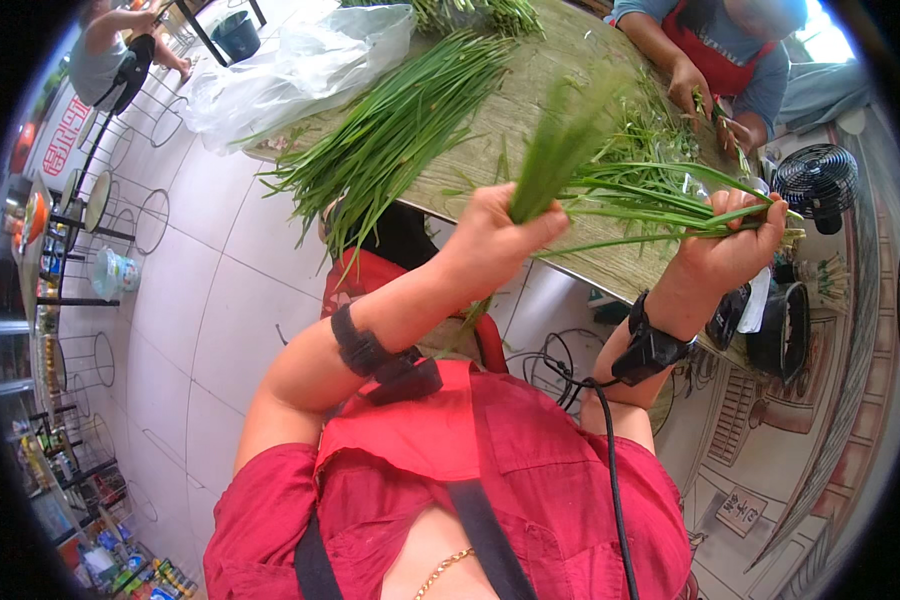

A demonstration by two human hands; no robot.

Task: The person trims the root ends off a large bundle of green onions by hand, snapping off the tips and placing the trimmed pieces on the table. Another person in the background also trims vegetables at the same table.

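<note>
My left hand (502, 236) is closed around a bunch of green garlic chives (562, 142), whose upper part is blurred. Beside it, my right hand (735, 244) grips a second, looser bunch of chives (645, 206) near the pale stem ends. Those leaves stretch left over the table edge towards my left hand. A large pile of long chives (397, 124) lies across the table's (487, 112) left edge, its tips hanging over. Loose leaves and trimmings (652, 127) are scattered on the tabletop beyond my hands.
Across the table, a co-worker's hands (694, 90) hold some stems. A clear plastic bag (307, 75) and more greens (472, 15) lie at the far left. To the right are a black fan (816, 180) and a black bin (780, 330). Cables (562, 364) hang below the table.
</note>
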